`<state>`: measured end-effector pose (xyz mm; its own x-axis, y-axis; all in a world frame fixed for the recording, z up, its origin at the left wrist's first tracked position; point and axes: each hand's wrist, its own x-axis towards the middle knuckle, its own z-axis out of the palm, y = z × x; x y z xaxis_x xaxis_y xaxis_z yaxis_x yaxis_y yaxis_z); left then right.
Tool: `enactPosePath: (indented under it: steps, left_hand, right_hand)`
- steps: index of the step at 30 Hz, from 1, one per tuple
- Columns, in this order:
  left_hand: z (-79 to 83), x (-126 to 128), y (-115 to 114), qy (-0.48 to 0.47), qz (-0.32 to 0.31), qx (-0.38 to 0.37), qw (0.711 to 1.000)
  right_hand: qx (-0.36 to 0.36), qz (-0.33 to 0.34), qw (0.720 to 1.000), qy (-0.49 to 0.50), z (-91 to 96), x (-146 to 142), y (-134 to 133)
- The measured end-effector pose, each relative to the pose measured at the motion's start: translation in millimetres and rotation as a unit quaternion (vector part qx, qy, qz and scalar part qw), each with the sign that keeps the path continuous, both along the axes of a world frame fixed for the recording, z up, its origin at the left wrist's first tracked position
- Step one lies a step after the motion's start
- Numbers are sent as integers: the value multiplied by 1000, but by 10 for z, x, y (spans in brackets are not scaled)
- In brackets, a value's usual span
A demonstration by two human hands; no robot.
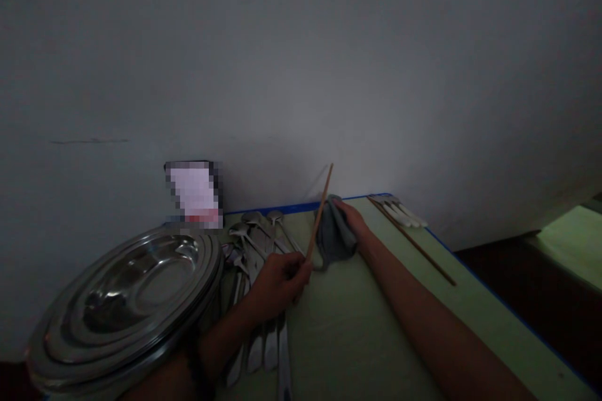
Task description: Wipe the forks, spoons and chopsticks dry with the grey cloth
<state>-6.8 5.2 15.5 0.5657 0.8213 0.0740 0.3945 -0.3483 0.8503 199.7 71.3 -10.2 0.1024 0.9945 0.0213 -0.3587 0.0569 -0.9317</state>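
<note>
Between the fingers of my left hand [285, 279] is the lower end of a thin wooden chopstick [321, 207], which slants up toward the wall. My right hand [352, 219] grips a bunched grey cloth [335, 235] just right of the stick. The cloth lies against or close beside the chopstick; whether it wraps round it I cannot tell. Most of my right fingers are hidden behind the cloth. Under and beyond my left hand lie several metal spoons and ladles [254, 244], their long handles [270, 351] pointing toward me.
A stack of round steel plates [155, 282] stands at the left. Behind it a pixelated upright object [195, 194] leans near the wall. On the right, another chopstick [423, 250] lies beside several white-handled forks [399, 210]. The pale table [357, 338] has a blue edge against the wall.
</note>
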Motion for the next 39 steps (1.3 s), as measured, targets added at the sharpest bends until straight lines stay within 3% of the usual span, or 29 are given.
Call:
enactPosePath:
  steps: [8,14,18,20,23,25,27,30,35,39]
  left_hand:
    - [17,54,-3,12,35,-8,999]
    - [12,52,-4,21,20,2,1000]
    - [-11,27,-9,-12,-2,10,1000]
    - [-17,25,-9,-10,-10,23,1000]
    - [-23,36,-13,42,-28,62,997]
    - [-32,43,-22,90,-41,102,990]
    - [-45,48,-36,136,-65,147,978]
    - [-59,54,-52,181,-105,199,957]
    - [-45,75,-47,196,-101,197,955]
    - [-6,92,-55,205,-103,189,955]
  right_hand:
    - [128,-72,977,-154,108,-206,-121]
    - [139,3,951,-277,291,-254,-208]
    - [163,32,963,-211,583,-168,-283]
    - [179,18,973,-145,797,-53,-351]
    - [202,-59,960,-183,1086,181,-492]
    - [184,-91,939,-276,1165,355,-583]
    - [144,-82,904,-393,1116,522,-650]
    - [95,-94,840,-526,862,715,-717]
    - [-16,-132,704,-697,457,821,-808]
    - [-54,-134,649,-746,328,832,-819]
